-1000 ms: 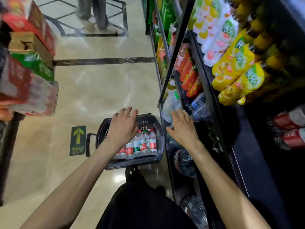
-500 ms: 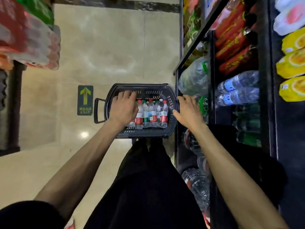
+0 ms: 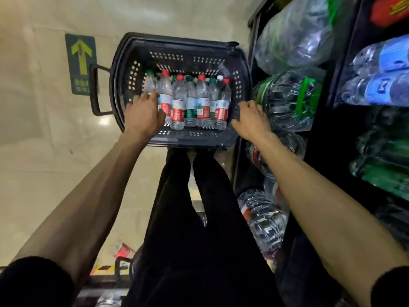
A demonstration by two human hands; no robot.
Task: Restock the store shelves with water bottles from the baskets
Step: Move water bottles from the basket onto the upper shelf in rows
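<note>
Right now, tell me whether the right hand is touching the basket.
Touching. The head view shows the right hand gripping the right rim of the basket, fingers curled over it with no gap.

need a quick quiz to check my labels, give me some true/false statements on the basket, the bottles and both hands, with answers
1. The water bottles stand upright in the basket. True.
2. Every cap is red. False: several caps are green.
3. The left hand hangs outside the basket. False: it reaches into the basket at the leftmost bottles.
4. The right hand grips the basket's right rim. True.
5. The arrow sign lies right of the basket. False: it lies left of it.
</note>
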